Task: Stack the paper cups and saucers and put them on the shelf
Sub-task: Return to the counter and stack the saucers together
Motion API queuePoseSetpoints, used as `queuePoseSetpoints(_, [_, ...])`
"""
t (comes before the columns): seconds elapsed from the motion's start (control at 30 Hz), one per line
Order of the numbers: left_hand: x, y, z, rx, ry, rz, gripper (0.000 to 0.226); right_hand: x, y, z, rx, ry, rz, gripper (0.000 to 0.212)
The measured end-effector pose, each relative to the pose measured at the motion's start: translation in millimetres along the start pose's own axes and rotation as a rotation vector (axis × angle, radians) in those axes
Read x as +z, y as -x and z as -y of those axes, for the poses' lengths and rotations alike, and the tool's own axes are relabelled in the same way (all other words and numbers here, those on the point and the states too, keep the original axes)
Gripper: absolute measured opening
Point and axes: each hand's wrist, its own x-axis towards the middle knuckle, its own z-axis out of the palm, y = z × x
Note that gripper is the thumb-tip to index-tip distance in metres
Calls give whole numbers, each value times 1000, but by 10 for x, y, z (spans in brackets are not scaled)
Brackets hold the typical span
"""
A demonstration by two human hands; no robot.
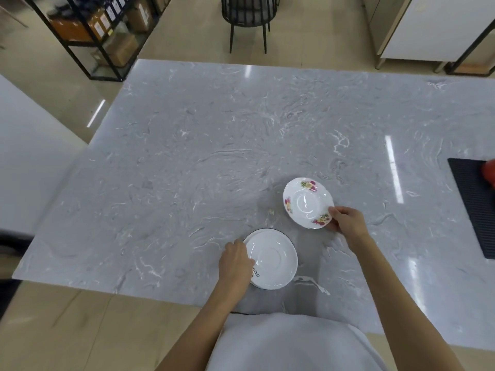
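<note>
- Your left hand (233, 266) is clamped on the 9 o'clock edge of the plain white saucer (272, 259), fingers curled over the rim, thumb side on the upper face.
- That saucer has a thin dark rim line and dark lettering near its 7 o'clock edge, partly hidden by your hand. It sits near the front edge of the grey marble table (203, 156), just ahead of your torso. A second dark rim shows at its 10 o'clock edge, so it may rest on another saucer; cannot tell for certain.
- Your right hand (347, 219) grips the floral saucer (308, 203) at its 4 o'clock edge, thumb on top, fingers below.
- The floral saucer is white with a scalloped rim and three pink-and-yellow flower clusters. It is tilted, far side down toward the table, near side raised in your grip. Whether the far rim touches the table cannot be told.
- The two saucers are apart; the floral one lies at 1 o'clock from the plain one.
- A black ribbed mat (475, 207) lies at the table's 3 o'clock edge with a red object (488, 172) on it, cut off by the frame.
- Beyond the table: a black metal shelf (88, 36) with boxes at 11 o'clock, and a black chair (249, 17) at 12 o'clock.
- No paper cups in view.
</note>
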Motion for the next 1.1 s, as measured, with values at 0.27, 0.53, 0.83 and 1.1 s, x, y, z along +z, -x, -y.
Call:
queuePoseSetpoints(0.27, [-61, -134, 217, 11, 217, 88, 30, -61, 705, 110, -25, -78, 157, 14])
queuePoseSetpoints(0.53, [57, -68, 410, 41, 393, -2, 15, 384, 1001, -436, -39, 133, 96, 16])
queuePoseSetpoints(0.83, [152, -56, 474, -53, 854, 60, 18, 470, 1044, -607, -67, 332, 78, 8])
queuePoseSetpoints(1.1, [46, -113, 590, -123, 1079, 265, 24, 463, 1044, -620, -18, 265, 93, 7])
